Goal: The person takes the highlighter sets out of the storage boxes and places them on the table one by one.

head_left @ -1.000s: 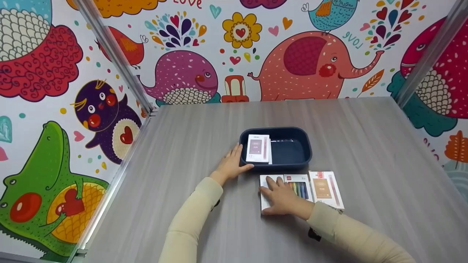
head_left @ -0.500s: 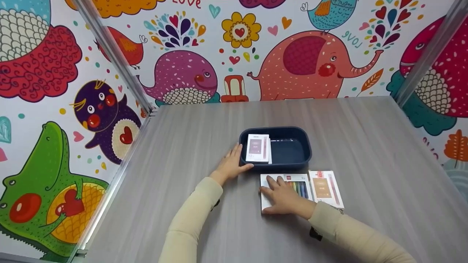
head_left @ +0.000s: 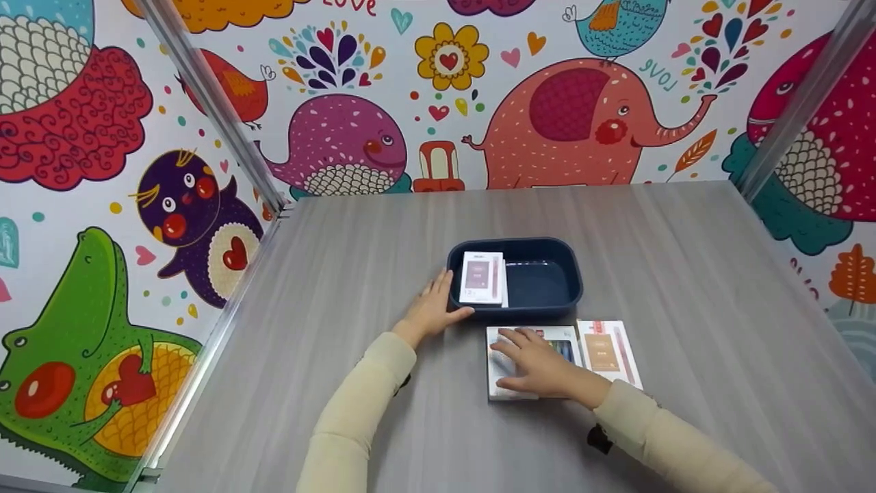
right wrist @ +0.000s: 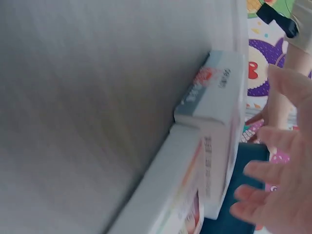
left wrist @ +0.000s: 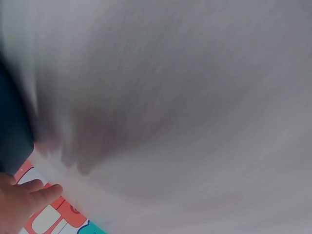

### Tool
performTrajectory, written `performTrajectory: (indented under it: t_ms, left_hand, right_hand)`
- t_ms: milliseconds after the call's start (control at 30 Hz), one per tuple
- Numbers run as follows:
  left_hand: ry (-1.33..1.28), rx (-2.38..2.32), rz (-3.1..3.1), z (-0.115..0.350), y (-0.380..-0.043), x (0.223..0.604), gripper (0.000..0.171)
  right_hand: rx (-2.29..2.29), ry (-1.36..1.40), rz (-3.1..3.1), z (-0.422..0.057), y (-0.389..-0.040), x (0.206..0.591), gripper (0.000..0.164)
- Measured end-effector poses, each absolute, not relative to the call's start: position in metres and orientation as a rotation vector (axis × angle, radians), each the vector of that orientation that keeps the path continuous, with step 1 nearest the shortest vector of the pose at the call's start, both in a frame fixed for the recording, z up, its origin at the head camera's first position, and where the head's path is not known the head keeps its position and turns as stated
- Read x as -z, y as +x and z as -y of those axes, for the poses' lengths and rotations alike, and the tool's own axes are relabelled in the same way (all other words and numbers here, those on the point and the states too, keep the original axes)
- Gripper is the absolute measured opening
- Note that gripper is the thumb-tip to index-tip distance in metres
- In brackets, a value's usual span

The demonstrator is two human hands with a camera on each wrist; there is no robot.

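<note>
My left hand (head_left: 430,309) rests against the left side of a dark blue bin (head_left: 527,313), its fingers straight along the wall. White boxes with a purple label (head_left: 482,277) lie stacked in the bin's left part. In front of the bin, my right hand (head_left: 540,366) hovers with spread, loose fingers over a white box (head_left: 503,366) and a box of crayons (head_left: 565,350), whose coloured sticks show through a window. The right wrist view shows a gap between those fingers (right wrist: 263,170) and the boxes (right wrist: 214,92). A white box with an orange label (head_left: 603,352) lies to their right.
All of this stands on a grey wood-grain table (head_left: 356,260). Printed cartoon panels wall it in at the back and both sides, with metal posts (head_left: 226,109) at the corners. In the bin, the right part shows its bare floor.
The left white box and the crayon box have come into line side by side. My right hand has then lifted off them and drawn slightly right. The left hand stays in place.
</note>
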State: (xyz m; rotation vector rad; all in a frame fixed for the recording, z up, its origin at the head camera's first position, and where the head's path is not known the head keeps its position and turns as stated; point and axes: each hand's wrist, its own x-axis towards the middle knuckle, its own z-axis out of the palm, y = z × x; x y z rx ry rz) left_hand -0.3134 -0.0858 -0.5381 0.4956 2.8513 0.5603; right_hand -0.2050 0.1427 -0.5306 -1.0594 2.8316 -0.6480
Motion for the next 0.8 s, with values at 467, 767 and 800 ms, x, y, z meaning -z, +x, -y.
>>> performTrajectory:
  t_ms: [467,767,800]
  left_hand:
    - [0.486,-0.583,-2.846,0.087,-0.313,0.537,0.095]
    - [0.5,-0.608,-2.84,0.088,-0.313,0.537,0.095]
    - [0.5,-0.612,-2.837,0.088,-0.313,0.537,0.095]
  right_hand:
    - [1.168,-0.858,-3.082,-0.198,-0.262,0.503,0.044]
    - [1.434,-0.387,-3.049,-0.229,-0.302,0.52,0.046]
    - [1.442,-0.335,-3.033,-0.231,-0.305,0.522,0.048]
